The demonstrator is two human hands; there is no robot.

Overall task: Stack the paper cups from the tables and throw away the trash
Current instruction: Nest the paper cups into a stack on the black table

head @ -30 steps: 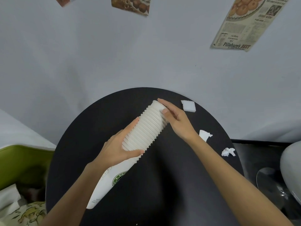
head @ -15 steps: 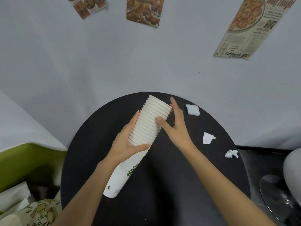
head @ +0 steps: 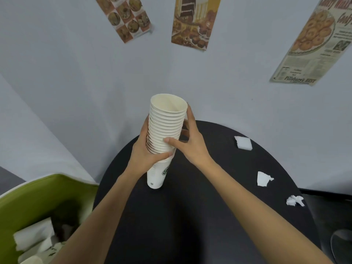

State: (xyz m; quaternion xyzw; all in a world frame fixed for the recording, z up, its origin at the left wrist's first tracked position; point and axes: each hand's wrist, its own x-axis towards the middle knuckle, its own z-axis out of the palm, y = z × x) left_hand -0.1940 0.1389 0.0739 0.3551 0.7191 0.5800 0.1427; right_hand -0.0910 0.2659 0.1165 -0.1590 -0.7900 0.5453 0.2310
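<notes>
A green bin [head: 38,197] sits at 8 o'clock in the head view, with crumpled white paper [head: 32,237] lying inside it. On the grey wall at 11 o'clock hangs a checkered poster of baked goods [head: 126,16].

At the 11 o'clock edge of a round black table [head: 190,235], a person's left hand [head: 146,155] grips a tall stack of paper cups [head: 165,128]. The fingers curl round the back and the thumb lies across the front, just under the lowest rim. The stack stands nearly upright, with its open mouth leaning slightly toward 12 o'clock. Its base is at the tabletop, though actual contact cannot be made out.

The cups are white, nested so closely that more than a dozen rolled rims form a ribbed column. The inside of the top cup is a faint cream, and brownish marks tint the lower rims on the left. Only the bottom cup shows its plain wall, which carries part of a round green logo.

A cake poster [head: 194,21] hangs at 12 o'clock. The right hand [head: 190,143] also holds the stack — thumb pressed on the front ribs, fingers wrapped round the right side, one reaching nearly to the top rim.

Three scraps of white paper lie apart along the table's right edge — a squarish scrap [head: 243,142] at 1 o'clock, a torn scrap [head: 263,179] at 2 and a crumpled scrap [head: 295,201] at 3. A newsprint cookie poster [head: 312,44] hangs on the wall at 2 o'clock.
</notes>
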